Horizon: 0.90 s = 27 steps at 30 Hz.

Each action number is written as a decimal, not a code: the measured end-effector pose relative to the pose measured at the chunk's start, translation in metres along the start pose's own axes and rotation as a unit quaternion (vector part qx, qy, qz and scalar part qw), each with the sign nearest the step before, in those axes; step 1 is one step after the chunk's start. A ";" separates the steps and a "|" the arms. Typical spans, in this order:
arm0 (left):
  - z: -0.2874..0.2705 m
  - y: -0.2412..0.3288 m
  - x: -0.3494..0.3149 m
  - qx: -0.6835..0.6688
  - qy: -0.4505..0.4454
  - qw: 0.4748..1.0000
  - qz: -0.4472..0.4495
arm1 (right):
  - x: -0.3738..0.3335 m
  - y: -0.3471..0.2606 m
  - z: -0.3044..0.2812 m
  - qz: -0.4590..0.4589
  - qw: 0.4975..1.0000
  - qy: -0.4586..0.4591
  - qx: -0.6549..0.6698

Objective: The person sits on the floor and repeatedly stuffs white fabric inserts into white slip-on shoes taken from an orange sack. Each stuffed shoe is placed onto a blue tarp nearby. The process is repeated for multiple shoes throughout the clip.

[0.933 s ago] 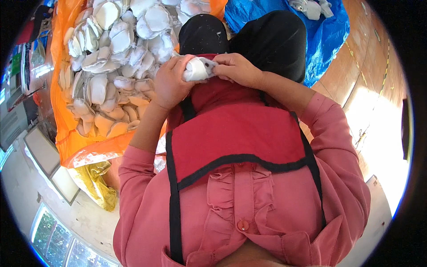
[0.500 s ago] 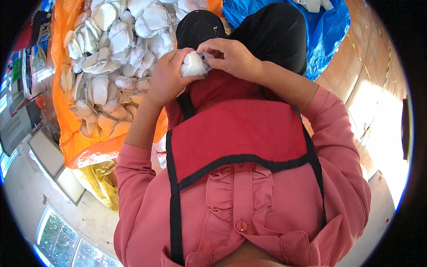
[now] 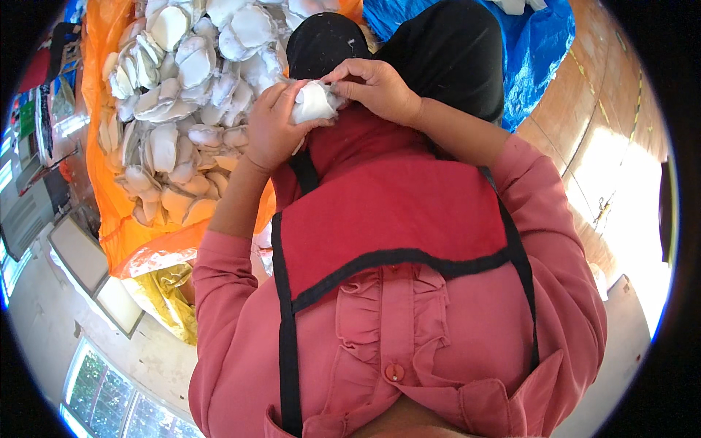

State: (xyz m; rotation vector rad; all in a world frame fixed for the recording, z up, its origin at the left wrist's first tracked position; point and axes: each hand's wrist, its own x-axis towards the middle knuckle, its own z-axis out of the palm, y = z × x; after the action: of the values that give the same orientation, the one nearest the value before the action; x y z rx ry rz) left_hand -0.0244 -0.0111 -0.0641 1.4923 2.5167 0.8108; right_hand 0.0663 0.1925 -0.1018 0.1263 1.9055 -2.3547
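A white, rounded, soft-looking pad point(image 3: 312, 102) with wispy, fluffy edges is held above my lap. My left hand point(image 3: 276, 120) is closed around its left side, with the thumb along the lower edge. At its upper right edge, my right hand point(image 3: 380, 91) pinches the greyish fluff point(image 3: 336, 95) between thumb and fingertips. Beyond my left hand lies a large heap of similar white pads point(image 3: 193, 62), many in overlapping stacks, on an orange plastic sheet point(image 3: 98, 146).
A blue plastic sheet point(image 3: 537, 58) with some white material on it spreads at the far right, by my black-clad knees point(image 3: 445, 58). Yellow plastic point(image 3: 169, 292) lies below the orange sheet. Brown floor point(image 3: 584, 146) extends on the right.
My left hand and the pad have shifted slightly left, and the pad is turned a little. My right fingers have moved slightly, still pinching at its edge.
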 end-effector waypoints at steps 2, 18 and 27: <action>0.002 -0.001 -0.001 0.009 0.002 1.000 0.006 | 0.004 0.000 -0.008 0.018 1.000 -0.023 0.007; -0.012 -0.002 0.013 -0.160 -0.070 0.976 -0.133 | 0.030 -0.020 -0.032 -0.269 0.901 -0.093 -0.327; -0.010 -0.009 0.011 -0.124 -0.077 0.983 -0.110 | 0.042 -0.032 -0.015 -0.279 0.830 -0.096 -0.473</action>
State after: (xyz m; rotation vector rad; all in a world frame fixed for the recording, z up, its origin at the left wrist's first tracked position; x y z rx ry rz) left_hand -0.0406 -0.0090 -0.0575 1.1312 2.3157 0.8956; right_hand 0.0207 0.2120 -0.0791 -0.8055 2.9845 -1.2216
